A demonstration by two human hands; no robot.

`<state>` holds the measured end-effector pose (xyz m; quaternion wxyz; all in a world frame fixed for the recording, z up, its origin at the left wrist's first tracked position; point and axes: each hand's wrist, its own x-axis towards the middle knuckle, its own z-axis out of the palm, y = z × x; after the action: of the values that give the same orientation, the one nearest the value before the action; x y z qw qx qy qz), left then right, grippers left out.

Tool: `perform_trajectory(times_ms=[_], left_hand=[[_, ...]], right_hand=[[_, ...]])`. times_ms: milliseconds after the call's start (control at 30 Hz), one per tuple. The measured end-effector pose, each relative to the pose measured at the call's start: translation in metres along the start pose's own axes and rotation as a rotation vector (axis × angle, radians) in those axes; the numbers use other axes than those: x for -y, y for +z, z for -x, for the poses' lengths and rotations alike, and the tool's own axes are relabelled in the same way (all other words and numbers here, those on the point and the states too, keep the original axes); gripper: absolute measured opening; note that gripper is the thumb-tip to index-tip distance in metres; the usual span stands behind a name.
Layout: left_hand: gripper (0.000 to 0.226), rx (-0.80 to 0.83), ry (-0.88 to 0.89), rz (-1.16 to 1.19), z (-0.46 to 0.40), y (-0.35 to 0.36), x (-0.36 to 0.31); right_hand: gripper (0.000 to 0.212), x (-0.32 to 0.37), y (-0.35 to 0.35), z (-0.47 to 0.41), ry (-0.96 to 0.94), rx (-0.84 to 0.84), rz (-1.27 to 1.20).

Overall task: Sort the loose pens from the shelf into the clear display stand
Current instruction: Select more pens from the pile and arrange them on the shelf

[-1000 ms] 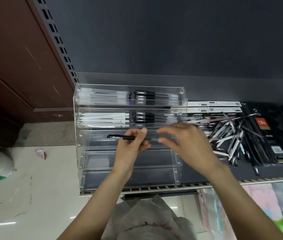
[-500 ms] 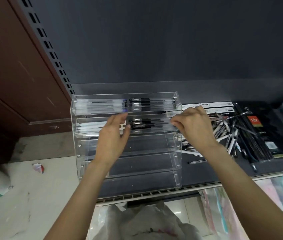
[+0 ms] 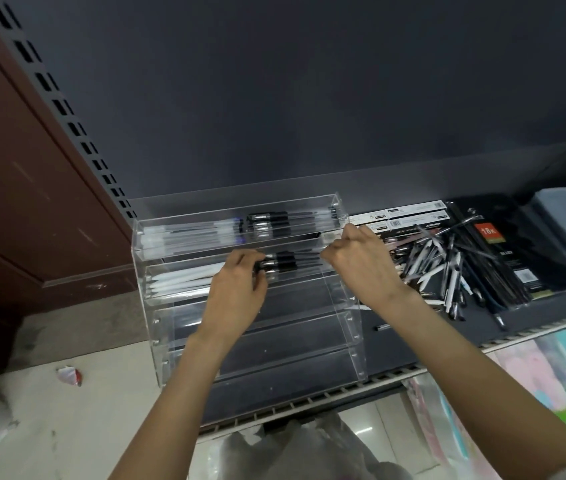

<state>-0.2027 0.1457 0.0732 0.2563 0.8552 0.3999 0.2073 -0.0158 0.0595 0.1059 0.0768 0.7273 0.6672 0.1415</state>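
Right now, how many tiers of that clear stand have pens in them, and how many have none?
Tiers of the clear display stand holding pens: 2 (the top tier and the second tier)
Tiers with no pens showing: 3 (the lower ones)
Total tiers: 5

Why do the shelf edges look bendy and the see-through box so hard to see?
Head view: the wide-angle lens bows the shelf edge and slotted rail; the clear display stand shows mainly by pale glints along its edges against the dark back panel; the loose pens look soft and slightly blurred.
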Motion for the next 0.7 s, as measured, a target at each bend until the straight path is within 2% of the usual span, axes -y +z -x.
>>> perform_trajectory(times_ms=[200, 267, 400, 467, 567, 633, 700], left_hand=[[0.028, 0.002, 0.025, 0.03, 0.003, -0.003, 0.002], [0.028, -0.021, 0.056, 0.014, 0.006, -0.006, 0.002], [0.023, -0.14, 0.164, 0.066, 0.012, -0.012, -0.012], [0.017, -0.25, 0.279, 0.147, 0.015, -0.009, -0.029], [0.01, -0.356, 0.424, 0.31, 0.026, 0.007, -0.054], [0.008, -0.319, 0.484, 0.4, 0.035, 0.022, -0.072], [0.01, -0.203, 0.505, 0.424, 0.041, 0.044, -0.088]], right_hand=[[0.01, 0.007, 0.01, 0.015, 0.07, -0.128, -0.126], [0.011, 0.009, 0.009, 0.026, 0.115, -0.19, -0.212], [0.02, 0.013, -0.001, 0.066, 0.269, -0.369, -0.4], [0.022, 0.014, -0.004, 0.092, 0.37, -0.421, -0.458], [0.025, 0.008, 0.003, 0.137, 0.492, -0.36, -0.479], [0.025, -0.003, 0.018, 0.164, 0.55, -0.27, -0.46], [0.021, -0.019, 0.038, 0.188, 0.617, -0.215, -0.478]])
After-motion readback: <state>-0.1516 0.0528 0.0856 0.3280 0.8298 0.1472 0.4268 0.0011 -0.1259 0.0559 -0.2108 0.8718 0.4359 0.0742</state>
